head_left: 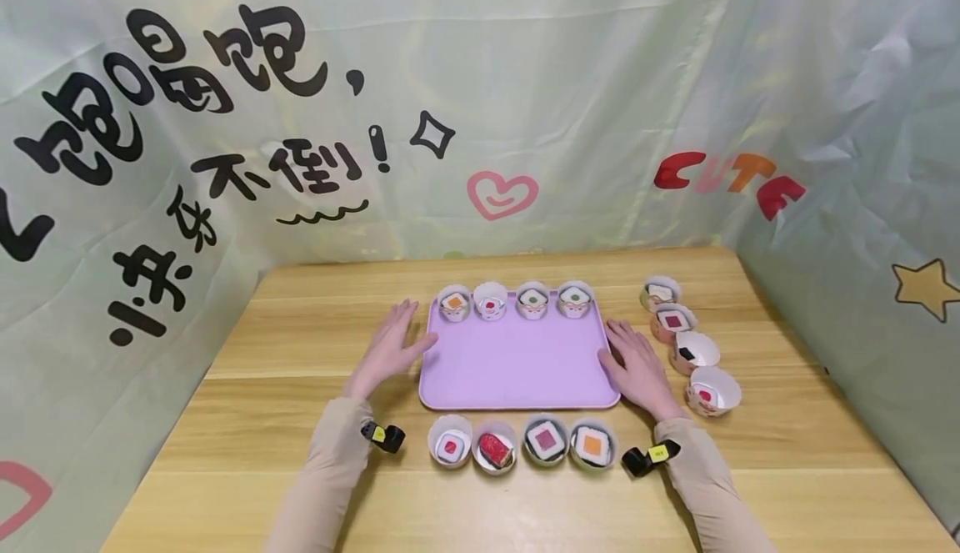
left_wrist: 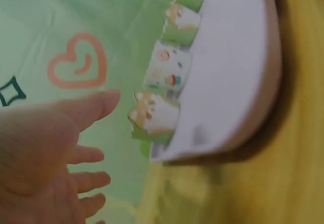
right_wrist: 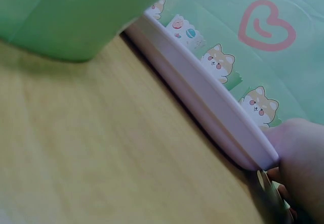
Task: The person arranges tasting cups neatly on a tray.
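Note:
A purple tray [head_left: 517, 365] lies mid-table, with several paper cups in a row along its far edge. The leftmost cup [head_left: 453, 304] holds a white piece with an orange centre; beside it a cup [head_left: 491, 301] shows a red centre. My left hand [head_left: 386, 351] is spread at the tray's left edge, thumb toward the rim. In the left wrist view its fingers [left_wrist: 88, 154] are straight and hold nothing. At the right edge lies my right hand [head_left: 637, 367], fingers extended and thumb at the rim. The right wrist view shows this hand [right_wrist: 304, 155] against the tray's corner.
Several more cups stand before the tray, one with a red-topped sushi piece [head_left: 495, 450], another with an orange-centred piece [head_left: 592, 446]. A slanting line of cups, ending in a near cup [head_left: 716, 390], stands right of my right hand. Printed cloth [head_left: 585, 119] hangs behind the table.

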### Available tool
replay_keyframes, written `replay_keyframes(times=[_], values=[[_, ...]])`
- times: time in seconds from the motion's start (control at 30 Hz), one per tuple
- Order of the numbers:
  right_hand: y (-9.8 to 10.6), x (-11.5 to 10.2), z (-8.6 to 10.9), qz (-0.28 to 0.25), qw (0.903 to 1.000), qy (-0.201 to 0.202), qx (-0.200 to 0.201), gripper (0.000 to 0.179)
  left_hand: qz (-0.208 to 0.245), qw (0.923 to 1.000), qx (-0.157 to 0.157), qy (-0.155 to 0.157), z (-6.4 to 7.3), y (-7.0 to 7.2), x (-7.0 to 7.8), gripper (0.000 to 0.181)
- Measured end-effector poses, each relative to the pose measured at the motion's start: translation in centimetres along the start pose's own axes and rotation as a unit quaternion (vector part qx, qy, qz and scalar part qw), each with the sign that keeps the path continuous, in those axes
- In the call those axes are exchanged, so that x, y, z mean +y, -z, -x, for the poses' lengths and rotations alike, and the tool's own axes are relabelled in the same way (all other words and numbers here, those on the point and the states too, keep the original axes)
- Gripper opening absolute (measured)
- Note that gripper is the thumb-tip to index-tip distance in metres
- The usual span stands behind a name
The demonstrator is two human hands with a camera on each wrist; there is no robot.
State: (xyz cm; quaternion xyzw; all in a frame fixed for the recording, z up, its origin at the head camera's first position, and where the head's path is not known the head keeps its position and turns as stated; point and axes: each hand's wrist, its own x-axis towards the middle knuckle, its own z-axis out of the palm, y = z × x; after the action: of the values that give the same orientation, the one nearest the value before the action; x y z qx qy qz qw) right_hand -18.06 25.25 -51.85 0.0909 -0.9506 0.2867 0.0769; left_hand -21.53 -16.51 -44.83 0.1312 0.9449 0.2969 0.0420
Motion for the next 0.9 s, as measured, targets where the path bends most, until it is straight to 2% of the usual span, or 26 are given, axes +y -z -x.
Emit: replay_keyframes(times=[0.2,0.5,0.77,0.9], values=[[0.0,-0.1,0.0,-0.001,1.0000,-0.002,-0.004,0.056,-0.030,0.9978,-0.035,0.047,0.9,-1.2,-1.1,0.089],[0.1,-0.3,0.1,-0.001,1.0000,0.003,0.006,0.054,-0.031,0.9961,-0.065,0.051,1.8,-2.2,-1.7,0.096],[0.0,-0.1,0.0,0.002,1.0000,0.000,0.002,0.055,0.007,0.9980,-0.043,0.046,2.0,-2.8,-1.6,0.086],[-0.1,0.1,-0.1,0.001,1.0000,-0.001,-0.002,0.055,-0.003,0.9983,-0.043,0.039,2.1,-3.2,-1.8,0.081]])
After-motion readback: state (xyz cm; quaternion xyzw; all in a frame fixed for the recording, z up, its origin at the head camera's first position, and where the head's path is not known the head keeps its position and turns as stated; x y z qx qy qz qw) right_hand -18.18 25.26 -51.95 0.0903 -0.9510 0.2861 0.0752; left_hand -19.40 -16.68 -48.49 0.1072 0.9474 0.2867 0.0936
